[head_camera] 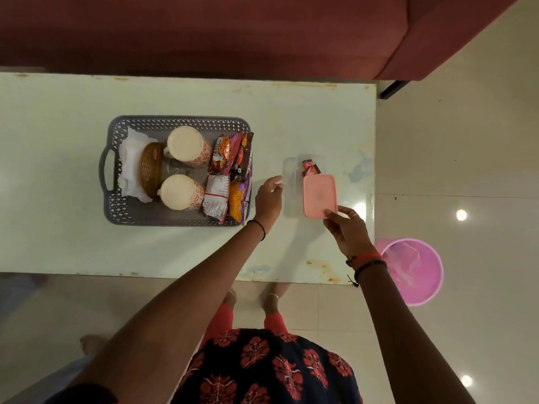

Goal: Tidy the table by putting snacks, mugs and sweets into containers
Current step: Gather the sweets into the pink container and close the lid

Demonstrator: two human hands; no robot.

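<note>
A grey perforated tray (178, 121) on the pale table holds two cream mugs (186, 145) (180, 191), a brown woven basket (151, 169) on white paper, and several snack packets (229, 154). To its right stands a clear box (289, 182) with red sweets (309, 168) showing at its far end. My right hand (347, 228) pinches the near edge of a pink lid (320, 196) lying partly over the box. My left hand (269, 196) hovers at the box's left side, fingers relaxed and holding nothing.
A pink bucket (417, 271) stands on the floor off the table's right corner. A dark red sofa (204, 33) runs along the table's far side. My feet are on the tiled floor below the near edge.
</note>
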